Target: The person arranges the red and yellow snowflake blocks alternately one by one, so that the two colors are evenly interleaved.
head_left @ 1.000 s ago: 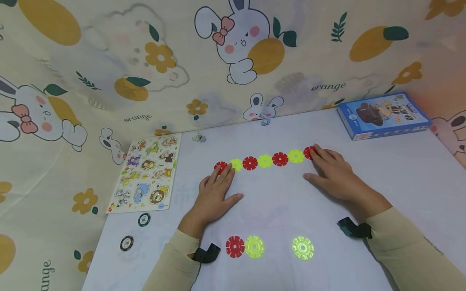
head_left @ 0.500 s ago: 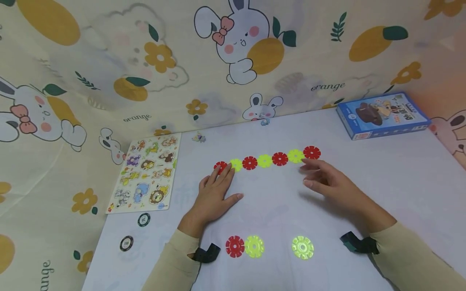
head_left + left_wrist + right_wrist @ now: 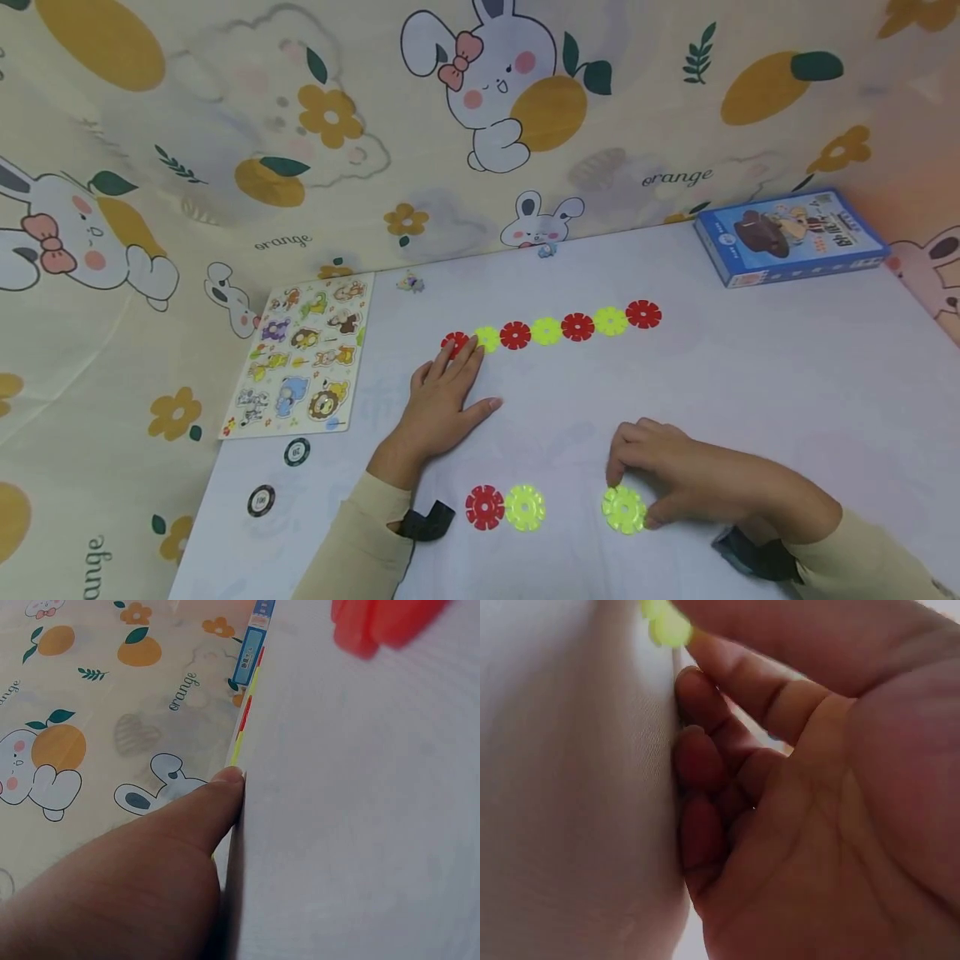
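Note:
In the head view my left hand [image 3: 438,412] lies with fingers extended on the left end of a row of flat notched plastic discs. Its fingertips touch a red disc [image 3: 452,342] and a yellow-green disc [image 3: 487,339]. Near the front of the table, my right hand [image 3: 667,467] pinches a single yellow-green notched disc [image 3: 624,512] between thumb and index finger. That disc [image 3: 671,628] shows partly in the right wrist view, where the other fingers are bent against the tabletop. The row ends on the right with a red disc [image 3: 643,314].
A red disc [image 3: 484,507] and a yellow-green disc [image 3: 525,507] lie side by side at the front. At left are an animal picture board [image 3: 300,358] and two round chips [image 3: 261,500]. A blue box [image 3: 791,239] stands at back right.
My right hand has lifted off the row's right end and come down toward the front, where it now grips the lone yellow-green disc. The left hand has stayed in place.

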Tool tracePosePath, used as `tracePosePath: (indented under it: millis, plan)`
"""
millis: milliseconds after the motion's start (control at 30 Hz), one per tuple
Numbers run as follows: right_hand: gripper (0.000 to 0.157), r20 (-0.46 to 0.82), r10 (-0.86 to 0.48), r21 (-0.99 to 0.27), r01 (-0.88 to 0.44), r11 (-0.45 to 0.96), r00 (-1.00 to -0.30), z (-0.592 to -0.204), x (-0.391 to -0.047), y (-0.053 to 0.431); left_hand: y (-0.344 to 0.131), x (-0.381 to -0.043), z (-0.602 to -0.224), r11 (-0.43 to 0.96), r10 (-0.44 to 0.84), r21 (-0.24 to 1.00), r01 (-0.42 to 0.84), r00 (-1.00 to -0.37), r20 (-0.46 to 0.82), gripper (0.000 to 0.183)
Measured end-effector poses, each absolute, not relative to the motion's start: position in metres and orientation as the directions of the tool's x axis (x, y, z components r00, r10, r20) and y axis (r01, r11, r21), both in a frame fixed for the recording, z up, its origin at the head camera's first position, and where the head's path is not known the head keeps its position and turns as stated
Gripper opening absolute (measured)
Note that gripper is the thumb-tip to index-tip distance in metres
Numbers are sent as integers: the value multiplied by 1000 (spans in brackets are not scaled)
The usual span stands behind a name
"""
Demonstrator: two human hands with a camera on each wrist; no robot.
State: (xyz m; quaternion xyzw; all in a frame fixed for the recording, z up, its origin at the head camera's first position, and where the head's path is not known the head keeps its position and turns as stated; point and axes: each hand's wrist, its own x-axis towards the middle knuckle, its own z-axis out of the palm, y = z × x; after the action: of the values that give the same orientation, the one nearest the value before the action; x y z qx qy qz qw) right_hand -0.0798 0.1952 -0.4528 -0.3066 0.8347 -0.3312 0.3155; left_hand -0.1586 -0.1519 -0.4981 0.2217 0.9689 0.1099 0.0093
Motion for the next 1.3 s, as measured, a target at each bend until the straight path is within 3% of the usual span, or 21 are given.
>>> tracePosePath:
  millis: [133,233,367,500,800,1067,1200,1300]
  plan:
    - [26,-343,-675,-821,-141,553,-654,-454,-83,197,-152,-158,-498,878,429,219,427,-902,38,84]
    - [18,-301,-607,-874,-42,485,-736,-457,-91,203,-152,-158,-498,879,428,213,426,-903,38,84]
    - [20,-179,-428,-884,-46,466,-886,-463,-106,214,-152,-158,-498,882,426,206,423,-904,32,84]
    - [23,-119,-248,-862,-25,507,-961,-468,-123,229,-152,-158,-498,885,425,202,420,-905,24,84]
    - [46,-194,77,-876,208,435,-978,-474,-162,264,-152,-159,-500,882,429,204,425,-903,25,84]
    - [52,-199,175,-897,251,363,-964,-475,-181,276,-152,-159,-499,880,430,206,428,-902,35,85]
    - [61,-172,132,-835,216,506,-976,-473,-175,272,-153,-158,-500,879,429,214,426,-903,35,86]
    - [63,-99,23,-712,87,697,-995,-470,-169,268,-153,-158,-500,877,432,218,429,-901,38,85]
